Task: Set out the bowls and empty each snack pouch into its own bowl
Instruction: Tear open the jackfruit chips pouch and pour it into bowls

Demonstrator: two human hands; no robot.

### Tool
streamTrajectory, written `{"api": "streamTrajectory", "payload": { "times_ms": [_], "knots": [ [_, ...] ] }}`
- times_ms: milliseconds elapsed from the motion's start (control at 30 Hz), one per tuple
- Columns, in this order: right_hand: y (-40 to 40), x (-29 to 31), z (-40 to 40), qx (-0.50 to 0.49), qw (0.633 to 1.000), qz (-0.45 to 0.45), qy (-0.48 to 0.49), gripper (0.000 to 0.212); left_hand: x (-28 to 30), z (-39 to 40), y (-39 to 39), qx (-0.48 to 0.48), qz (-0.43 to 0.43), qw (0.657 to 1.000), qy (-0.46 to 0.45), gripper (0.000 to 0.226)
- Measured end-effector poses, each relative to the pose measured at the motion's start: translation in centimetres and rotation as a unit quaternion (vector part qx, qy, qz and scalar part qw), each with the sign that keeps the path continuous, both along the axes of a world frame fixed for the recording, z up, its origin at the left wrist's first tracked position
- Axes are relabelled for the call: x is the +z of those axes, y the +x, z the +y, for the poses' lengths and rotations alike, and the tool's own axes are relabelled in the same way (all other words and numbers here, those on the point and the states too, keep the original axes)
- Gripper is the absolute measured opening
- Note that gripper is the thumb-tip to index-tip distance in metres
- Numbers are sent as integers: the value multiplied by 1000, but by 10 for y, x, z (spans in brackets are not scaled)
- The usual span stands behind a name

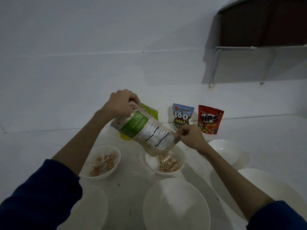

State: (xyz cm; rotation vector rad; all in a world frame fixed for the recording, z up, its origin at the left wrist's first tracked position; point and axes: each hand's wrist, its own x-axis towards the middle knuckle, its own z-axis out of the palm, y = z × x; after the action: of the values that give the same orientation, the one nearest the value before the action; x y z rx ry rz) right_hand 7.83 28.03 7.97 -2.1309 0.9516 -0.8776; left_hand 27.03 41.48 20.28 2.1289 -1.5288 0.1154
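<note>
White countertop [132, 180] meets white wall; dark cabinet [265, 22] w/ metal rack [232, 48] upper right of frame. Beige-green pouch [149, 131] at centre, tilted mouth-down over centre bowl [181, 163], which holds snack pieces. Left hand [119, 103] grips pouch's upper end, fingers curled; right hand [191, 136] pinches its lower corner. Left-of-centre bowl [114, 165] also filled. Large bowl [176, 206] bottom centre; 2 more at right, nearer one [232, 151]; another partly hidden under left sleeve. Behind, at wall: yellow-green pouch [149, 112] mostly blocked by held pouch, 360 Kuaci pouch [181, 115], red Nips pouch [210, 119], both upright.
</note>
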Motion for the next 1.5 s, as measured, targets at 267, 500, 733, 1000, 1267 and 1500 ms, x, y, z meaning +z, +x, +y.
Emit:
{"api": "streamTrajectory", "payload": {
  "times_ms": [267,500,733,1000,1267,1500],
  "knots": [
    [-1,0,-5,-11,999,-10,-30,10,-2,0,6,-21,30,999,9,15],
    [6,0,-6,72,995,61,-22,10,2,-7,-8,-56,-32,998,18,13],
    [34,16,15,90,995,-32,-38,14,2,-17,-25,-107,-37,993,-22,19],
    [4,0,-6,0,987,-124,100,6,-58,11,19,-22,330,943,-47,92],
    [5,-4,-13,30,989,-104,104,8,-90,-14,8,-100,420,890,-149,33],
    [-6,34,-10,155,971,-93,156,25,-86,-16,0,-99,351,916,-169,30]
  ]
}}
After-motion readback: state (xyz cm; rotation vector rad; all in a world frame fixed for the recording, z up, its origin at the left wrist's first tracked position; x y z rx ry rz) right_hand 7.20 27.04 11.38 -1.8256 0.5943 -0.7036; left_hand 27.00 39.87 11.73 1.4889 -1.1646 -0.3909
